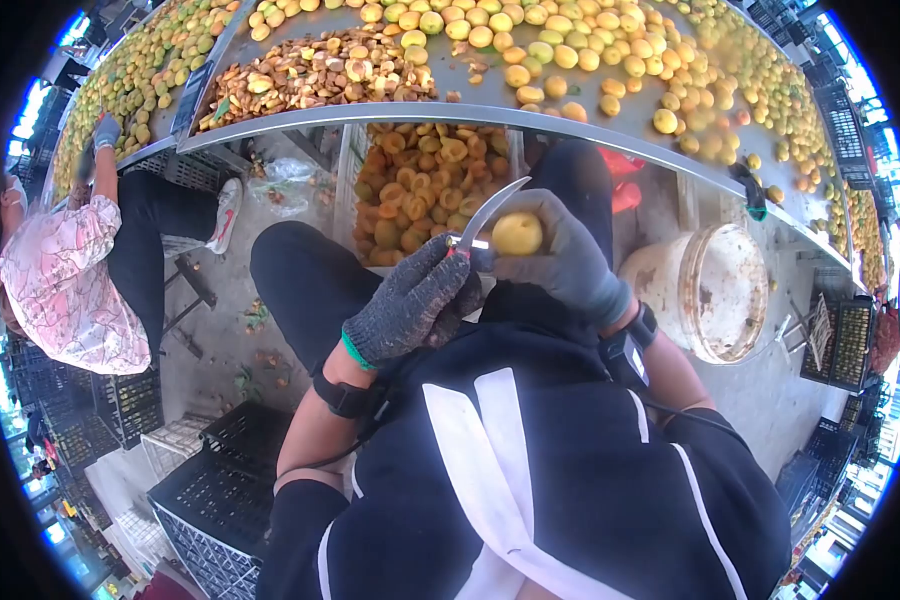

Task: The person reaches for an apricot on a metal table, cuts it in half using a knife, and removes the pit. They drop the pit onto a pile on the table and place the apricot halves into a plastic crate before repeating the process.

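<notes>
Head view, seated at the desk [300,122].

Hands: close together above the lap, both gloved. The left hand [402,300] is clenched round the handle of a knife [492,208]. Its curved blade points up and right and lies against the fruit. The right hand [560,262] is wrapped round one apricot [517,233], with fingertips on its far side and the near face bare towards the blade.

Apricot position: in the right hand, below the desk edge, above a heap of halves [420,190].

Handling (judgement): light, small, round. Flesh likely soft and easily bruised, with a hard stone inside. Juice on the gloves could make it slip. Best held across its sides, with the seam left open for the blade and the fingers off the cut line.

Surroundings: whole fruit [530,45] spread over the desk, a pit pile [310,75] at the left end, and a white bucket [670,270] on the floor to the right. Another person in a pink top [60,270] works at far left.
</notes>
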The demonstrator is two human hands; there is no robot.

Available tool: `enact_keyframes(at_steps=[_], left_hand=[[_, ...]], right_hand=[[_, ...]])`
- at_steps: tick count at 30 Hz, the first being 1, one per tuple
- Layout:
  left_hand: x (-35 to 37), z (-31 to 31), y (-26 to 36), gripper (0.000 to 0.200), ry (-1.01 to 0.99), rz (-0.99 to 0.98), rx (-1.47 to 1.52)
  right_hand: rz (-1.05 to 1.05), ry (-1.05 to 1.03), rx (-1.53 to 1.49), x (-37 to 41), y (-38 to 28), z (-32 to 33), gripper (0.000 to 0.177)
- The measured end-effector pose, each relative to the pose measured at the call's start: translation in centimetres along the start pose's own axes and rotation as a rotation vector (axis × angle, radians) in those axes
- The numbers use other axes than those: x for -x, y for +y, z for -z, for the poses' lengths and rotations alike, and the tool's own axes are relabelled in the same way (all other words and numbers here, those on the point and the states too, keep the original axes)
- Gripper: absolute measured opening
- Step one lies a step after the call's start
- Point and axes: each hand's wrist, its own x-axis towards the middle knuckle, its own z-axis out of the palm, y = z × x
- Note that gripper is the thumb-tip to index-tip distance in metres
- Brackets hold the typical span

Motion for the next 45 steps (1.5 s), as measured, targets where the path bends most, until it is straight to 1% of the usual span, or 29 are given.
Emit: enact_keyframes(at_steps=[1, 2, 3, 5, 6, 8, 10, 11, 13, 14, 15, 16, 17, 19, 22, 24, 26, 27, 28, 30, 32, 34, 36, 38, 39, 41, 43, 44, 45], left_hand=[[0.0, 0.2, 0.0, 0.030, -0.074, 0.007, 0.004], [0.1, 0.2, -0.1, 0.030, -0.071, 0.012, 0.006], [0.1, 0.1, -0.1, 0.028, -0.074, -0.024, -0.032], [0.2, 0.1, -0.1, 0.027, -0.074, -0.058, -0.069], [0.3, 0.1, -0.1, 0.027, -0.074, -0.068, -0.119], [0.5, -0.1, 0.1, 0.026, -0.070, -0.077, -0.167], [0.6, -0.4, 0.4, 0.027, -0.015, -0.053, -0.425], [0.6, -0.2, 0.3, 0.027, -0.013, -0.052, -0.426], [0.7, 0.1, 0.1, 0.026, -0.016, -0.128, -0.596], [0.8, -0.1, 0.1, 0.026, -0.015, -0.126, -0.596], [0.9, -0.6, 0.3, 0.026, 0.005, -0.166, -0.654], [1.0, -0.9, 0.3, 0.026, 0.026, -0.207, -0.712], [1.0, -0.9, 0.0, 0.026, 0.028, -0.206, -0.710], [0.8, -0.7, -0.7, 0.023, 0.051, -0.425, -0.800], [0.7, -0.7, -1.0, 0.023, 0.050, -0.371, -0.820], [0.6, -0.8, -1.5, 0.025, 0.074, -0.397, -0.828], [0.7, -0.9, -1.5, 0.027, 0.098, -0.422, -0.835], [0.8, -1.1, -0.9, 0.032, 0.099, -0.345, -0.826], [0.9, -1.2, -0.7, 0.037, 0.099, -0.267, -0.816], [0.7, -0.8, -1.4, 0.039, 0.099, -0.277, -0.841], [0.6, -0.6, -2.3, 0.041, 0.099, -0.287, -0.865], [0.7, -0.5, -2.9, 0.037, 0.122, -0.242, -0.959], [0.7, -0.6, -3.0, 0.038, 0.141, -0.230, -0.976], [0.6, -0.7, -3.1, 0.040, 0.159, -0.219, -0.994], [0.4, -0.7, -3.3, 0.040, 0.175, -0.202, -1.000], [-0.1, -0.3, -3.8, 0.041, 0.192, -0.186, -1.006], [-0.4, 0.0, -4.3, 0.038, 0.109, -0.250, -0.962], [-0.4, -0.1, -4.3, 0.038, 0.109, -0.251, -0.962], [-0.4, -0.5, -4.0, 0.036, 0.065, -0.227, -0.865]], right_hand=[[0.014, -0.014, 0.114, 0.1, -0.3, -0.1, 0.052], [0.027, -0.030, 0.226, 0.2, -0.7, -0.2, 0.050], [0.025, -0.031, 0.223, 0.2, -1.1, -0.2, 0.050], [0.163, -0.115, 0.483, 0.2, -1.8, -0.3, 0.052], [0.161, -0.117, 0.480, 0.1, -1.7, -0.3, 0.052], [0.308, -0.150, 0.398, 0.0, -1.3, -0.4, 0.065], [0.329, -0.163, 0.431, 0.0, -1.5, -0.3, 0.066], [0.352, -0.171, 0.467, 0.0, -1.6, -0.3, 0.067], [0.360, -0.189, 0.496, -0.2, -2.0, 0.0, 0.065], [0.369, -0.207, 0.526, -0.2, -2.1, 0.0, 0.064], [0.367, -0.208, 0.524, -0.2, -2.2, 0.0, 0.064], [0.322, -0.228, 0.510, -0.3, -2.2, 0.0, 0.059], [0.276, -0.248, 0.496, -0.3, -2.3, 0.0, 0.054], [0.275, -0.253, 0.482, -0.2, -2.3, -0.1, 0.055], [0.265, -0.270, 0.497, -0.2, -2.3, -0.2, 0.055], [0.258, -0.282, 0.527, -0.2, -2.2, -0.1, 0.054], [0.319, -0.307, 0.548, -0.1, -1.8, -0.1, 0.058], [0.317, -0.309, 0.546, 0.0, -1.8, -0.2, 0.058], [0.277, -0.304, 0.514, 0.2, -1.8, -0.3, 0.059], [0.235, -0.300, 0.481, 0.5, -1.6, -0.5, 0.060], [0.150, -0.322, 0.335, 0.7, -1.1, -0.6, 0.056], [0.126, -0.308, 0.326, 1.0, -0.9, -0.8, 0.054], [0.100, -0.294, 0.313, 1.3, -0.7, -1.2, 0.051], [0.094, -0.216, 0.336, 1.3, -0.5, -1.7, 0.050], [0.094, -0.217, 0.335, 1.3, -0.3, -1.8, 0.050], [0.191, -0.133, 0.397, 1.2, 0.2, -1.9, 0.049], [0.236, -0.160, 0.426, 1.1, 0.2, -1.6, 0.049], [0.280, -0.186, 0.455, 1.1, 0.2, -1.4, 0.049], [0.279, -0.187, 0.456, 1.1, 0.0, -1.5, 0.049]])
